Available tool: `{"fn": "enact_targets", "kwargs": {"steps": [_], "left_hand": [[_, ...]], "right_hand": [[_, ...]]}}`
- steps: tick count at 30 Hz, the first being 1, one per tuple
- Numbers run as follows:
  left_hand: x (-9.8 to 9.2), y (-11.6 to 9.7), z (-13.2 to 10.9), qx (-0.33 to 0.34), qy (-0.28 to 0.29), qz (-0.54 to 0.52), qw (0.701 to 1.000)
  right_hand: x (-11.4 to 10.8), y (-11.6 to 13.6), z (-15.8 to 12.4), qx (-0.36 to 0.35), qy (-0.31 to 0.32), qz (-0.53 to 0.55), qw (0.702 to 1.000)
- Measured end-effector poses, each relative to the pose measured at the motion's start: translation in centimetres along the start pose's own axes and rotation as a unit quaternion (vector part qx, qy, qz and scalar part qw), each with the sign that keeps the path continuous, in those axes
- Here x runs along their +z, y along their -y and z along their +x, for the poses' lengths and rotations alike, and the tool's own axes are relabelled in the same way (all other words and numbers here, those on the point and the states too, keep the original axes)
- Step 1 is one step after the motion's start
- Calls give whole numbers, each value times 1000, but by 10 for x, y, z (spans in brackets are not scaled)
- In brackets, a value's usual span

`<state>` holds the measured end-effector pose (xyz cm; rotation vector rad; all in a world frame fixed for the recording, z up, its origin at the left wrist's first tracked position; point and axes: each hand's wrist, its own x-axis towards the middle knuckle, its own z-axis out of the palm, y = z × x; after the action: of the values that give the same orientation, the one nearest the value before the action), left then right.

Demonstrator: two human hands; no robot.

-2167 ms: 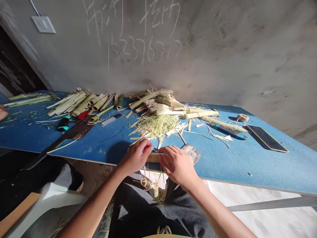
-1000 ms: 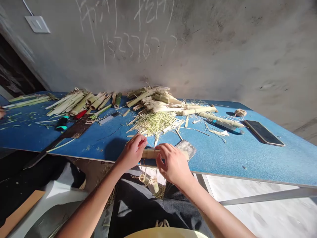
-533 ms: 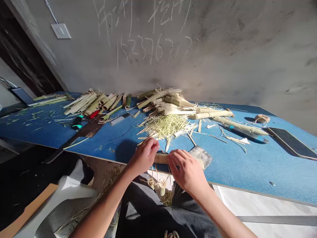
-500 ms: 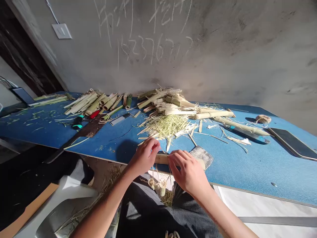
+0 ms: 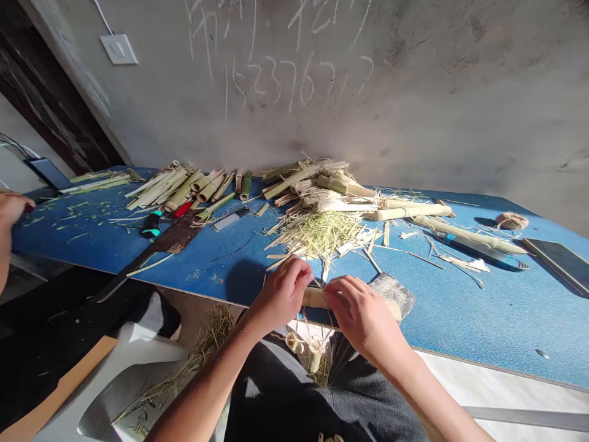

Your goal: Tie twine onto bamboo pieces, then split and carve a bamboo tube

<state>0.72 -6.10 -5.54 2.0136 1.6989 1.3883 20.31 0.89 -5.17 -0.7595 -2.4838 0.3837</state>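
A pale bamboo tube (image 5: pixel 315 299) lies along the near edge of the table, below and between my hands. My left hand (image 5: pixel 284 293) is closed in a pinch above its left part, on what appears to be thin twine (image 5: pixel 318 283). Fingers of my right hand (image 5: pixel 361 310) are bent and pressed together at the tube, pinching the twine there; the fingertips are partly hidden. Below the table edge, short bamboo pieces (image 5: pixel 315 360) hang on twine from the tube. Grey sandpaper (image 5: pixel 396 292) lies beside my right hand, partly behind the tube's right end.
Bamboo strips and shavings (image 5: pixel 322 233) are heaped behind my hands. A large rusty blade (image 5: pixel 177 236), a small knife (image 5: pixel 230 219) and bamboo pieces (image 5: pixel 184 187) lie left. A twine ball (image 5: pixel 512 221) and dark phone-like slab (image 5: pixel 559 261) lie right. Another person's hand (image 5: pixel 10 209) shows far left.
The view has shifted, so the scene sits further right. Another person's hand has come into view at the left edge. My hands keep nearly the same pinch over the bamboo tube.
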Motion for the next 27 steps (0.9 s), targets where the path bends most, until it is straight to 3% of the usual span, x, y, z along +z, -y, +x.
{"fn": "enact_targets", "kwargs": {"steps": [12, 17, 23, 27], "left_hand": [[-4, -6, 2, -3, 20, -12, 1000], [-5, -6, 3, 8, 29, -30, 999], [-7, -4, 6, -24, 20, -51, 998], [-6, -7, 8, -65, 101, -72, 990]], "right_hand": [[-13, 3, 10, -52, -23, 52, 997], [-14, 7, 21, 0, 37, 131, 991], [-23, -1, 16, 110, 50, 306, 944], [-23, -9, 11, 112, 15, 348, 931]]}}
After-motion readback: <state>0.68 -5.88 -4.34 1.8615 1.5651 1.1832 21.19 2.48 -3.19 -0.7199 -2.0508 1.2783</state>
